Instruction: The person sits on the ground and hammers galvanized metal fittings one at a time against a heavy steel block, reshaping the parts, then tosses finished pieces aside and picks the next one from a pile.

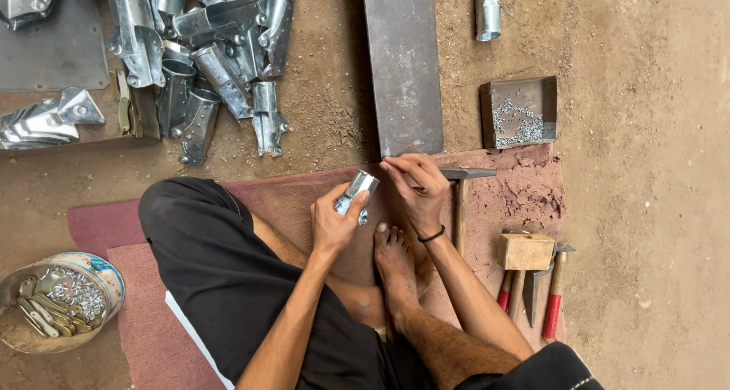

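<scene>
Floor: bare packed earth [646, 169], brown, evenly lit. A worn reddish mat [152, 337] covers the lower centre and lower left of the frame. 1 flat grey metal sheet [53, 52] lies upper left.

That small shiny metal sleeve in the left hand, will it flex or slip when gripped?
The metal sleeve looks like bent galvanised sheet, so it is probably stiff and light for its size. Its glossy surface may be slippery, though the left hand wraps it firmly. The right hand pinches near its top end; cut edges could be sharp.
</scene>
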A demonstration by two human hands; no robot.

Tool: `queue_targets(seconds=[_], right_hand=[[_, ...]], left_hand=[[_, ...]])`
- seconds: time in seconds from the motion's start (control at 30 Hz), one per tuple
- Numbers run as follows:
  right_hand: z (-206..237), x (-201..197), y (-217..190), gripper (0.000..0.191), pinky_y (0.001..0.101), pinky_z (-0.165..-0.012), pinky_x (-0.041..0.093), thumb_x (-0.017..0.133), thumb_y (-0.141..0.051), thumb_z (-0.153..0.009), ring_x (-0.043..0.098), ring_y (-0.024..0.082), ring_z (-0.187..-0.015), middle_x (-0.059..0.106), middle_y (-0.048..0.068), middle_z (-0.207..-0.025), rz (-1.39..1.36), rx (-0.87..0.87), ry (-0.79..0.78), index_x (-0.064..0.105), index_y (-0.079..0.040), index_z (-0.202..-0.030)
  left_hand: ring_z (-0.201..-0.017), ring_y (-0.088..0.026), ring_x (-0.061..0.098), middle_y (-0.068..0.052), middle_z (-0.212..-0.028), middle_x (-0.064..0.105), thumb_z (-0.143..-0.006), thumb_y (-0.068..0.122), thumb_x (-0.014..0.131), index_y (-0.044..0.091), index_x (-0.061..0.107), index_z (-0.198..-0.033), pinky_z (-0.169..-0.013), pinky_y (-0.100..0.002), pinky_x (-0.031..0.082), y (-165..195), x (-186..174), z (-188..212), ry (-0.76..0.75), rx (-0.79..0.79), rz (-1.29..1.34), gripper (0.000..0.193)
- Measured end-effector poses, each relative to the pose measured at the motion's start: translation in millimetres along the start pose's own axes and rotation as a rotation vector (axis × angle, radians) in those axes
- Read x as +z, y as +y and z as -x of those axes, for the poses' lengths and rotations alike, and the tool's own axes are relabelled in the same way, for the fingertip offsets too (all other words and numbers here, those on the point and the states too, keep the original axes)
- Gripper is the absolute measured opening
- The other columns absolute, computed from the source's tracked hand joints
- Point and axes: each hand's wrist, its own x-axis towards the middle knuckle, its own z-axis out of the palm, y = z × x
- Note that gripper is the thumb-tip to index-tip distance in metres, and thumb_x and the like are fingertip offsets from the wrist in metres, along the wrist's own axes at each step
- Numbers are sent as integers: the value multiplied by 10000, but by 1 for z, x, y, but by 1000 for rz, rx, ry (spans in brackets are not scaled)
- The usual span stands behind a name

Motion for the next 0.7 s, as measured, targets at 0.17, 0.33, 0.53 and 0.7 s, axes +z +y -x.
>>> queue_targets(seconds=[0.17,0.33,0.53,0.7], right_hand=[[1,2,0,174,296,-730,542,827,-16,-861,679,185,-822,716,77,-917,-7,18,15,789,-50,-1027],[0,2,1,187,283,-698,543,844,-23,-843,684,165,-808,718,86,-906,17,6,-6,791,-51,-1020],[17,-10,20,197,275,-717,568,838,-70,-869,701,156,-843,752,85,-970,-54,130,6,786,-50,-1057],[89,-49,65,240,276,-683,594,851,-176,-875,705,154,-836,755,84,-1016,152,260,118,768,-63,-1069]], left_hand=[[-598,-123,688,-79,-679,732,-886,335,754,47,765,-1083,-581,-321,538,-4,-3,-2,11,-6,2,349],[-597,-120,680,-76,-677,724,-890,331,756,45,765,-1094,-579,-317,535,-2,-4,-3,22,9,-2,352],[-608,-97,670,-55,-711,734,-897,341,741,47,750,-1164,-554,-295,524,13,5,-12,-23,73,50,398],[-631,-95,673,-48,-737,744,-914,349,741,28,750,-1163,-571,-286,524,19,18,-19,-52,169,108,406]])
